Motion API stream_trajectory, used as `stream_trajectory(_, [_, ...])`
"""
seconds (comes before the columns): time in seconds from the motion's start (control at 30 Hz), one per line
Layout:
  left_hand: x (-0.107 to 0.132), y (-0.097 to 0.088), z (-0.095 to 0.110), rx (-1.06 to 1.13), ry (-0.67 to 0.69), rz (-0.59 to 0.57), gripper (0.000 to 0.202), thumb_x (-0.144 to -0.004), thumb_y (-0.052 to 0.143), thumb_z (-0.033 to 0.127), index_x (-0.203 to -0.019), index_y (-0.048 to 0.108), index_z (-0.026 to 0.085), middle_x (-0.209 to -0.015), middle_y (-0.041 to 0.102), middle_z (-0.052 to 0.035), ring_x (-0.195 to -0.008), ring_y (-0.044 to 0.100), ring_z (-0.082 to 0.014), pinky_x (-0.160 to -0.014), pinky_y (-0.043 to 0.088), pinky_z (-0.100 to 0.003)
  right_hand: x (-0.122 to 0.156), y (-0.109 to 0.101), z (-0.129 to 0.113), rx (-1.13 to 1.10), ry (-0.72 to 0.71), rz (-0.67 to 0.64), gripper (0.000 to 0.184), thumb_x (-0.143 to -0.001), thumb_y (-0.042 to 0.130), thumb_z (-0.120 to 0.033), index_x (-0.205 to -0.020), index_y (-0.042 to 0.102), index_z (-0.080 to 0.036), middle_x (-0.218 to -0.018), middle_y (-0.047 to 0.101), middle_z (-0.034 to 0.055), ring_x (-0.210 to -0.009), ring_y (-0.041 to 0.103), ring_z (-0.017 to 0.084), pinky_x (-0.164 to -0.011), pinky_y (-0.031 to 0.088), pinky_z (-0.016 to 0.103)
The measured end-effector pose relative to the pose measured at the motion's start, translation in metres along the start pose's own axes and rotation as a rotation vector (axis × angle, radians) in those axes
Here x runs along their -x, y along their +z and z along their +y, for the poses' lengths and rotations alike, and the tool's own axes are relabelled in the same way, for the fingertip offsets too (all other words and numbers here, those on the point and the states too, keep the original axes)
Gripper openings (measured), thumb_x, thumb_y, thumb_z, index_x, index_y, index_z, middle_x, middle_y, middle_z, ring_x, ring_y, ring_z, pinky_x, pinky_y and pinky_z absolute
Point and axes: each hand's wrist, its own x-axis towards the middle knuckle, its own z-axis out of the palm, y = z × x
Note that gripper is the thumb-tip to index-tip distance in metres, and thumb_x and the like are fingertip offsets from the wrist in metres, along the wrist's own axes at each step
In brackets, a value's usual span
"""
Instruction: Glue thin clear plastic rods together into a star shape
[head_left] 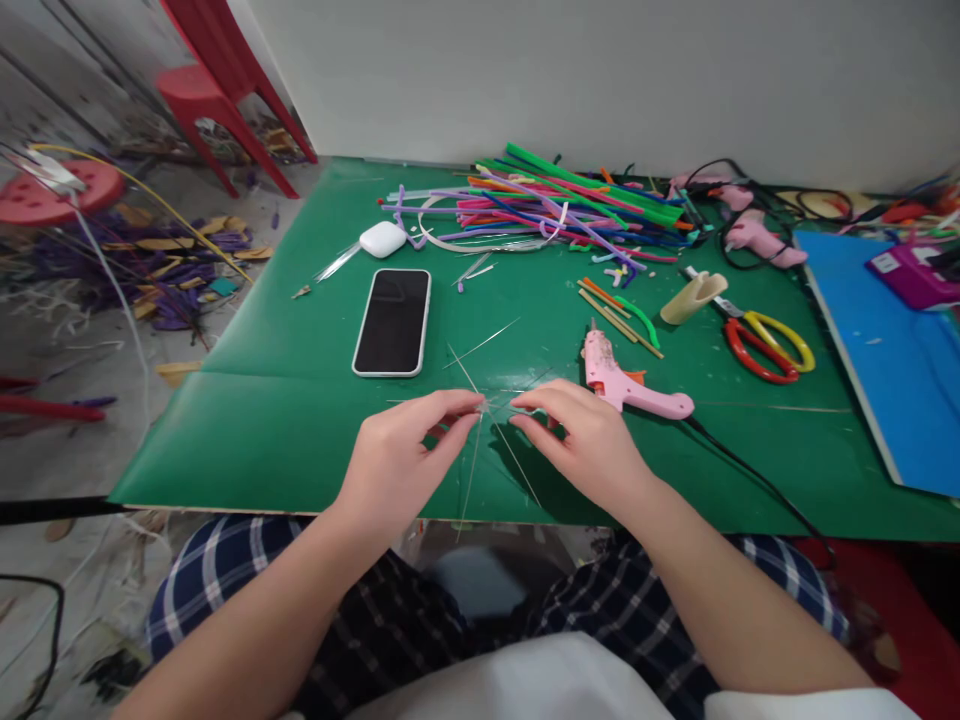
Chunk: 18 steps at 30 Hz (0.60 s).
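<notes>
L hand: left hand [397, 460] over near edge of green mat [262, 420], thumb + forefinger pinched on the thin wires [484, 343] where they cross.
R hand: right hand [585, 440] just opp., fingertips nipped on the same crossing; both hands grasping, neither free.
Wires: several bare strands fan out from the pinch. Lying on the mat or just above it, can't tell. Some ends run off the near edge.
Progress: early, I'd judge. Strands gathered at one pt, but no glue, wrap or colour on them that I can see.
Glue gun: pink glue gun [626, 385] lying just R of right hand, cord trailing to near edge, not held.
Phone: phone [393, 321] face up, screen dark, L of centre.
Bits: short sticks [619, 320] + cream curved piece [694, 297] beside scissors [769, 345].
Containers: white earbud case [382, 239], lid closed, contents hidden; magenta box [911, 275] on blue board [885, 350] far R, inside not visible.
Far: heap of pipe cleaners [570, 205], mixed colours, loose, in no holder; second glue gun [757, 240] beyond.
</notes>
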Motion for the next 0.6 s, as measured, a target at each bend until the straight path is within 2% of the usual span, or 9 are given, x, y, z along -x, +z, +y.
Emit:
stream_trajectory(0.1, [0.001, 0.0, -0.001, 0.045, -0.043, -0.017, 0.016, -0.082, 0.06, 0.024, -0.096, 0.068, 0.024, -0.086, 0.074, 0.0015, -0.07, 0.068, -0.0123, -0.048, 0.049, -0.015, -0.003, -0.022, 0.006, 0.01, 0.068, 0.04, 0.015, -0.088, 0.056, -0.027, -0.097, 0.064, -0.018, -0.088, 0.067, 0.0041, -0.071, 0.061, 0.014, -0.067, 0.048, 0.027])
stream_trajectory(0.17, [0.001, -0.001, -0.002, 0.059, -0.076, -0.039, 0.019, -0.083, 0.059, 0.025, -0.1, 0.066, 0.025, -0.085, 0.074, 0.0017, -0.072, 0.069, -0.0125, -0.042, 0.044, -0.014, -0.002, -0.042, 0.018, 0.054, 0.132, 0.048, 0.016, -0.087, 0.057, -0.028, -0.098, 0.065, -0.02, -0.088, 0.067, 0.0032, -0.073, 0.062, 0.015, -0.069, 0.048, 0.028])
stream_trajectory(0.27, [0.002, -0.001, -0.004, 0.071, -0.083, -0.075, 0.021, -0.084, 0.056, 0.026, -0.104, 0.064, 0.027, -0.085, 0.073, 0.0019, -0.074, 0.069, -0.0126, -0.045, 0.046, -0.014, 0.006, -0.069, 0.047, 0.214, 0.247, -0.042, 0.022, -0.084, 0.06, -0.035, -0.102, 0.065, -0.023, -0.101, 0.066, 0.0041, -0.087, 0.062, 0.02, -0.071, 0.049, 0.031])
stream_trajectory(0.33, [0.001, -0.002, -0.005, 0.072, -0.081, -0.099, 0.023, -0.085, 0.055, 0.026, -0.107, 0.062, 0.027, -0.085, 0.073, 0.0023, -0.074, 0.069, -0.012, -0.051, 0.05, -0.015, 0.014, -0.081, 0.067, 0.315, 0.299, -0.112, 0.036, -0.081, 0.063, -0.041, -0.111, 0.062, -0.022, -0.111, 0.063, 0.0069, -0.098, 0.06, 0.026, -0.078, 0.05, 0.037])
stream_trajectory(0.43, [0.0, -0.003, -0.004, 0.066, -0.075, -0.131, 0.027, -0.085, 0.054, 0.025, -0.111, 0.059, 0.027, -0.085, 0.073, 0.0029, -0.074, 0.069, -0.0109, -0.063, 0.054, -0.017, 0.025, -0.086, 0.087, 0.322, 0.318, -0.211, 0.044, -0.08, 0.061, -0.046, -0.118, 0.059, -0.021, -0.117, 0.061, 0.0088, -0.108, 0.056, 0.029, -0.085, 0.049, 0.04])
stream_trajectory(0.6, [-0.001, -0.011, -0.004, 0.001, -0.153, -0.139, 0.029, -0.084, 0.054, 0.028, -0.112, 0.059, 0.029, -0.083, 0.073, 0.0032, -0.076, 0.07, -0.0133, -0.052, 0.052, -0.017, 0.027, -0.078, 0.097, 0.351, 0.242, -0.327, 0.045, -0.078, 0.063, -0.04, -0.118, 0.058, -0.02, -0.119, 0.06, 0.0087, -0.11, 0.055, 0.029, -0.091, 0.046, 0.042])
